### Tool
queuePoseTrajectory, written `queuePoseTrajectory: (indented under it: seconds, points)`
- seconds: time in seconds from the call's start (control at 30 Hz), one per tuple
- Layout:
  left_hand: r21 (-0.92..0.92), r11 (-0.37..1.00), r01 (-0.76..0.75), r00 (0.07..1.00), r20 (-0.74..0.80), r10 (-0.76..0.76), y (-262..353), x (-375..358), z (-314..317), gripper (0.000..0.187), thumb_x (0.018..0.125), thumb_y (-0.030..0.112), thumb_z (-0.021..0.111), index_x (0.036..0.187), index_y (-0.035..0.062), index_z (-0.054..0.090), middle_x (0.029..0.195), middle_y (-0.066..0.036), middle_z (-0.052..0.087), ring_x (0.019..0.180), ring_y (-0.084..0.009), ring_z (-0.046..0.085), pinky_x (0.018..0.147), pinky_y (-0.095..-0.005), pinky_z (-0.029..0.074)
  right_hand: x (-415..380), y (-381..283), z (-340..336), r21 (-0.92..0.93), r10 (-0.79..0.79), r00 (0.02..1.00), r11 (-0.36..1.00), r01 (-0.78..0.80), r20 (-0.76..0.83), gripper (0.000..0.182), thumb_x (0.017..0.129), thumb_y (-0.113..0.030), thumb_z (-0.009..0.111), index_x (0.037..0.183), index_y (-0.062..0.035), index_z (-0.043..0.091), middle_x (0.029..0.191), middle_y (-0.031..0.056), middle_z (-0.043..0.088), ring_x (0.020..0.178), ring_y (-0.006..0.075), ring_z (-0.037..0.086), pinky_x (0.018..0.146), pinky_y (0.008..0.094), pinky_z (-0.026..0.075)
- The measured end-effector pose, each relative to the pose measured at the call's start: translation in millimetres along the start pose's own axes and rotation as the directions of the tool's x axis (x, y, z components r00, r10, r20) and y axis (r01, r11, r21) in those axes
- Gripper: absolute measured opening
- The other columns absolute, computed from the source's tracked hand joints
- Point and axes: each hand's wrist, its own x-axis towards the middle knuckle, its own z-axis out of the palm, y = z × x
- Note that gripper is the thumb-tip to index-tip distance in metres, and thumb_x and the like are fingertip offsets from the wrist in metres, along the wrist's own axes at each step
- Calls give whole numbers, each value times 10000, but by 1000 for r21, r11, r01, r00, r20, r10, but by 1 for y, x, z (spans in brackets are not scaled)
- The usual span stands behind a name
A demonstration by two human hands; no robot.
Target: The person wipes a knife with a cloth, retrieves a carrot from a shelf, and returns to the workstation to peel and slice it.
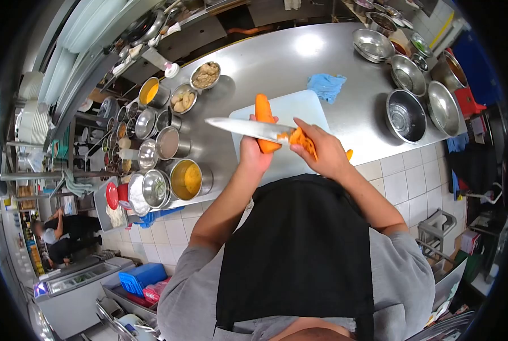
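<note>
My left hand (253,154) grips an orange carrot (263,116) by its near end, the tip pointing away over a white cutting board (299,108). My right hand (322,152) holds a large knife (245,128), its blade lying across the carrot and pointing left. Orange carrot peelings (302,140) cling to the blade by my right fingers. The knife handle is hidden inside my fist.
Steel counter (276,57) holds a blue cloth (326,85), several empty steel bowls (405,113) on the right and several pots of sauces and ingredients (187,178) on the left. Another person (63,230) bends over far left. Tiled floor below.
</note>
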Motion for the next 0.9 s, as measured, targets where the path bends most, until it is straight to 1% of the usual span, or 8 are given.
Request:
queuePoseTrajectory:
  seconds: [0.07, 0.17, 0.2, 0.3, 0.63, 0.73, 0.83, 0.9]
  points:
    - [22, 1000, -19, 999, -45, 20, 13, -1, 4, 503, 1010, 515, 515, 1302, 106, 529, 1106, -107, 632, 883, -224, 617, 784, -398, 535, -13, -8, -1, -52, 13, 998, 999, -10, 67, 664, 926, -446, 655, 1456, -91, 470, 939, 148, 645, 733, 358, 664, 678, 417, 544]
    - [-41, 999, 20, 995, -100, -24, 22, 7, 3, 515, 992, 537, 537, 1280, 109, 537, 1087, -105, 628, 872, -217, 615, 735, -394, 545, -22, -13, -3, -112, 32, 994, 994, -20, 105, 673, 924, -463, 654, 1461, -103, 468, 936, 137, 642, 713, 327, 669, 636, 396, 548]
    - [-45, 999, 8, 991, -131, -14, 23, 7, 7, 508, 982, 552, 545, 1225, 106, 550, 1036, -96, 623, 854, -210, 617, 691, -379, 547, -23, -14, -3, -111, 33, 994, 994, -21, 106, 673, 924, -463, 654, 1461, -103, 468, 936, 137, 642, 713, 327, 669, 636, 396, 548]
    - [-83, 996, 44, 994, -101, -53, 23, 13, 3, 465, 985, 523, 544, 1170, 97, 565, 992, -86, 631, 846, -209, 625, 741, -376, 545, -26, -14, -3, -155, 36, 995, 988, -21, 94, 683, 924, -479, 648, 1468, -109, 462, 940, 125, 639, 702, 315, 673, 620, 390, 552]
    - [-77, 992, 97, 991, -80, -103, 16, 18, 6, 448, 966, 539, 563, 1110, 115, 580, 888, -57, 627, 803, -186, 629, 704, -363, 542, -29, -11, -1, -206, 35, 998, 978, -25, 44, 697, 919, -504, 644, 1474, -127, 454, 935, 114, 632, 712, 310, 676, 626, 390, 558]
    - [-49, 990, 134, 986, -96, -138, 9, 17, 8, 457, 965, 539, 564, 1112, 107, 587, 873, -52, 630, 786, -190, 630, 691, -358, 543, -27, -11, 2, -191, 19, 999, 982, -12, 34, 694, 918, -502, 646, 1475, -137, 451, 935, 111, 634, 724, 307, 675, 632, 387, 558]
    - [13, 990, 144, 988, -53, -143, 0, 13, 14, 462, 963, 540, 567, 1123, 107, 591, 886, -55, 638, 786, -194, 637, 683, -365, 547, -21, -17, 3, -171, -17, 999, 985, 22, 31, 699, 916, -499, 649, 1480, -141, 441, 929, 107, 636, 741, 303, 672, 633, 385, 556]
    - [37, 994, 104, 992, -76, -101, -2, 10, 20, 450, 982, 540, 543, 1104, 107, 566, 878, -59, 610, 773, -191, 626, 687, -357, 547, -18, -20, 4, -163, -40, 999, 986, 45, 31, 706, 915, -496, 651, 1483, -139, 433, 923, 104, 637, 751, 300, 671, 632, 384, 555]
